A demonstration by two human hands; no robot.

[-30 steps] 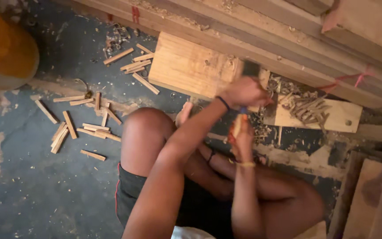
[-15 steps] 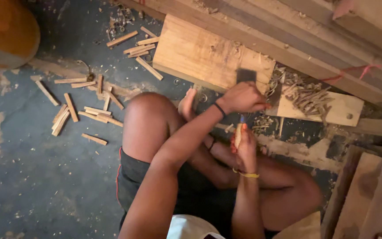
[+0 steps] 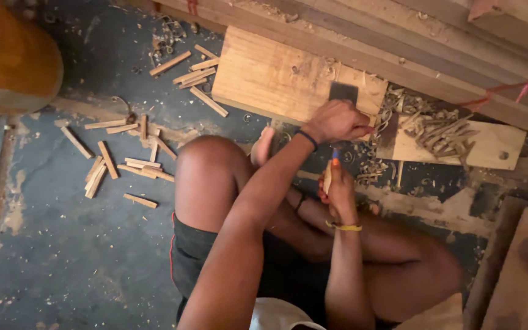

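wooden stick [image 3: 327, 178] clasped in right hand [image 3: 341, 190] fingers, below left hand [image 3: 336, 121] fisted on dark blade [image 3: 343, 93].

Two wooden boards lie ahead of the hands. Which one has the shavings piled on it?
The smaller board on the right, with curled shavings heaped on it. The larger board, under the left hand, is mostly bare.

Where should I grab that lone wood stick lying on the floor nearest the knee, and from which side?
Take the stick around its middle, coming straight down from above, fingers closing across its narrow width. It lies flat on the floor, slanted, apart from the other sticks, so both long edges are free. Its ends offer less to pinch.
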